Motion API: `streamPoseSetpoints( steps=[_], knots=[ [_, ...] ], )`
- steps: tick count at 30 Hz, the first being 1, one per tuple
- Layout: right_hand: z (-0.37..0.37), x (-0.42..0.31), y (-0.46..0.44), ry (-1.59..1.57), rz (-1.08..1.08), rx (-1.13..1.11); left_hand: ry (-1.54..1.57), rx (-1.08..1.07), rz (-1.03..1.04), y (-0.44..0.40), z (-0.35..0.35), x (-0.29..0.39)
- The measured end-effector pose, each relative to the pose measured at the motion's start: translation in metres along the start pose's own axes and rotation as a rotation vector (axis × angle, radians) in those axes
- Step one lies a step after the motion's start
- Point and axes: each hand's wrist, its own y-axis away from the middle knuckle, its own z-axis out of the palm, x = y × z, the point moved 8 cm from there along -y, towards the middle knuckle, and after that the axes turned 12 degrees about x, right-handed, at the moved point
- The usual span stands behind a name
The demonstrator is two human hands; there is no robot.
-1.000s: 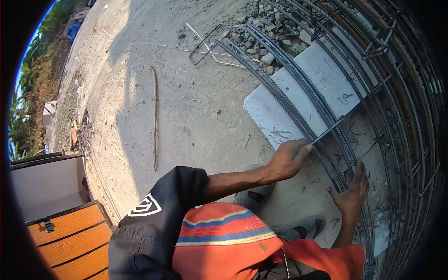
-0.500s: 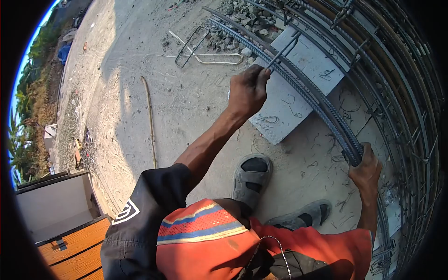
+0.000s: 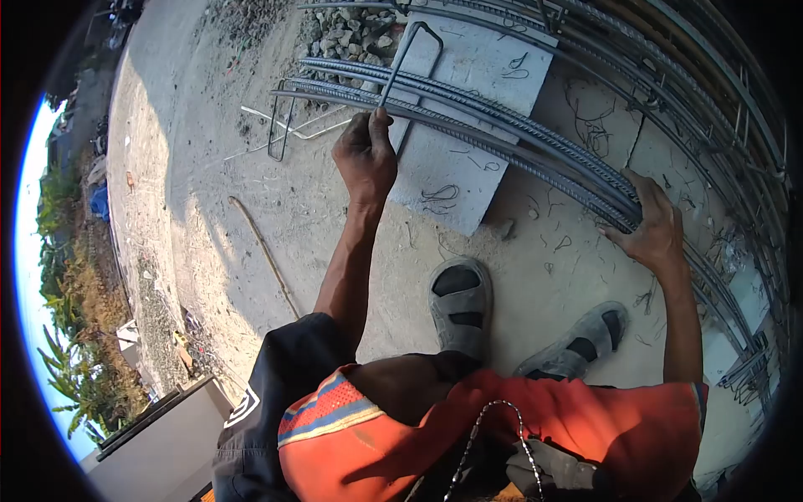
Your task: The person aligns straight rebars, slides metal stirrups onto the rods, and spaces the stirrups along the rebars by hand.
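Observation:
My left hand (image 3: pixel 365 157) is closed on the side of a bent wire stirrup (image 3: pixel 405 67), a rectangular loop that stands around the bundle of long ribbed steel bars (image 3: pixel 477 113). Farther along the same bars, my right hand (image 3: pixel 655 224) wraps round the bundle with thumb and fingers. Under the bars lies a white block (image 3: pixel 456 180) with short bits of tie wire on it. Another rectangular stirrup (image 3: pixel 282 125) is near the far ends of the bars.
A rebar cage (image 3: pixel 711 100) fills the right side. Gravel (image 3: pixel 347 35) is piled beyond the block. A stick (image 3: pixel 263 247) lies on the ground at left. My sandalled feet (image 3: pixel 460 305) stand below the block, among scattered wire bits. A pale box (image 3: pixel 163 443) is at lower left.
My left hand has moved up and left along the bars with the stirrup. My right hand still holds the bundle, its fingers looser than before. The view has turned and shifted.

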Motion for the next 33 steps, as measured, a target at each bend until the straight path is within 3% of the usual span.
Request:
streamPoseSetpoints(
  steps=[2,5,6,9,18,21,24,27,28,30,33],
  knots=[
    [-0.007,-0.007,0.0,0.02,-0.064,0.049,0.081,-0.012,-0.016,-0.001,0.002,-0.003],
    [-0.014,-0.011,0.007,0.074,-0.148,0.104,0.231,-0.189,-0.37,0.006,0.008,-0.015],
    [-0.012,-0.006,0.01,0.097,-0.127,0.117,0.261,-0.24,-0.399,0.005,0.01,-0.02],
    [0.002,0.017,0.012,0.072,-0.006,0.089,0.109,-0.052,-0.052,0.001,0.005,-0.009],
    [0.006,0.019,0.015,0.081,0.049,0.006,0.008,0.011,0.087,-0.01,0.011,0.002],
    [-0.004,0.006,0.01,0.01,0.03,0.005,-0.014,-0.002,0.051,-0.013,0.01,-0.002],
    [-0.008,0.013,0.003,-0.192,0.192,-0.105,0.002,-0.021,-0.008,-0.011,0.011,0.001],
    [0.004,0.038,0.0,-0.127,0.484,-0.291,0.091,-0.092,-0.189,-0.01,0.013,-0.018],
    [0.006,0.041,0.0,-0.093,0.382,-0.153,0.17,-0.127,-0.235,-0.007,0.015,-0.018],
    [0.01,0.044,0.003,-0.024,0.344,-0.102,0.333,-0.187,-0.328,0.0,0.018,-0.016],
    [-0.001,0.033,0.001,-0.073,0.353,-0.072,0.376,-0.169,-0.293,0.006,0.015,-0.014]
  ],
)
